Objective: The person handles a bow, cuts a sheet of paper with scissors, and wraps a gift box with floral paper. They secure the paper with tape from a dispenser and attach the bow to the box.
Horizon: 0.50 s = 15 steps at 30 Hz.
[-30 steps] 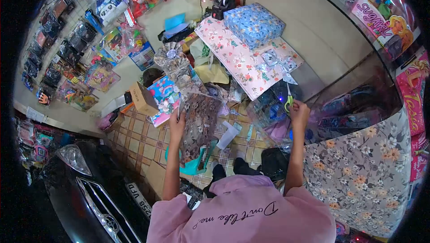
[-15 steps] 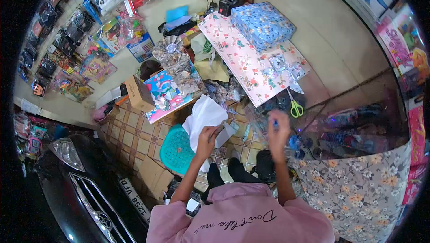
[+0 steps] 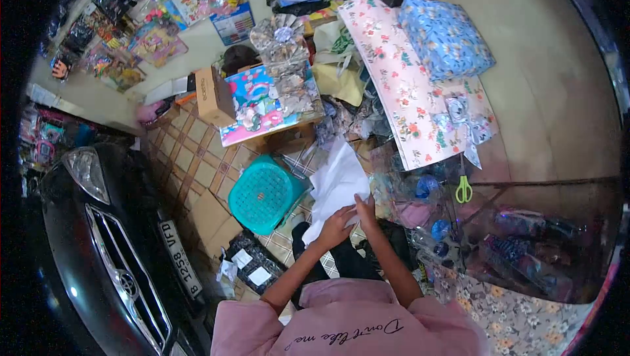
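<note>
A crumpled sheet of white paper (image 3: 339, 177) hangs in front of me, over the floor. My left hand (image 3: 335, 226) is closed on its lower edge, fingers bent over the paper. Right beside it, my right hand (image 3: 365, 211) pinches the paper's right edge, the two hands almost touching. Whether anything small lies between the fingers is hidden. A teal plastic stool (image 3: 266, 193) stands just left of the paper. Green-handled scissors (image 3: 464, 190) lie farther right, by the floral wrapping paper (image 3: 380, 61).
A blue flowered parcel (image 3: 446, 38) and a silvery ribbon bow (image 3: 464, 116) rest on the pink floral paper. Beyond the stool are a cardboard box (image 3: 214, 97) and a colourful wrapped gift (image 3: 262, 108). A black car (image 3: 111, 244) stands close on the left.
My right hand has come left from beside the scissors to the white paper, joining my left hand. The view has shifted, so the surroundings sit differently in the frame.
</note>
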Each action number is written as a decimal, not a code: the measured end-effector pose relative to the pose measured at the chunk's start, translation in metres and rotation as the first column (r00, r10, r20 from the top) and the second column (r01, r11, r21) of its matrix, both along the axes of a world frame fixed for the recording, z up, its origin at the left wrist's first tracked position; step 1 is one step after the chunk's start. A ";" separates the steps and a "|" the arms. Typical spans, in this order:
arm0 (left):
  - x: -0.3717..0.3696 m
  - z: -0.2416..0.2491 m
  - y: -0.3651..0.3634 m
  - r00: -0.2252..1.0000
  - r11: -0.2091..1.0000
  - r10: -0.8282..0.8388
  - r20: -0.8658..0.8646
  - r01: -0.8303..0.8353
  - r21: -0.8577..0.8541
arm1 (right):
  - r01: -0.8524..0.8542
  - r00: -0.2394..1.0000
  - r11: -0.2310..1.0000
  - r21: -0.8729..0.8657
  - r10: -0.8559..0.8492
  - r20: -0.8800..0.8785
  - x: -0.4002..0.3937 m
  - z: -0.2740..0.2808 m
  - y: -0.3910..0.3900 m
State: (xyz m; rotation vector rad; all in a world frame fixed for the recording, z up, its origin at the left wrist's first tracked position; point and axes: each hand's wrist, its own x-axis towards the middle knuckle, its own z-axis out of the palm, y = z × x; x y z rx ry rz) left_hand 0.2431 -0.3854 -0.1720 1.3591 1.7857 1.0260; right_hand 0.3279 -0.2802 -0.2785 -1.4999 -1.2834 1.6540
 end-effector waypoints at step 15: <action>-0.057 -0.060 -0.013 0.954 0.963 0.269 0.134 -0.261 -0.073 | -0.816 0.468 0.577 0.048 0.609 0.640 -0.062 -0.022 0.088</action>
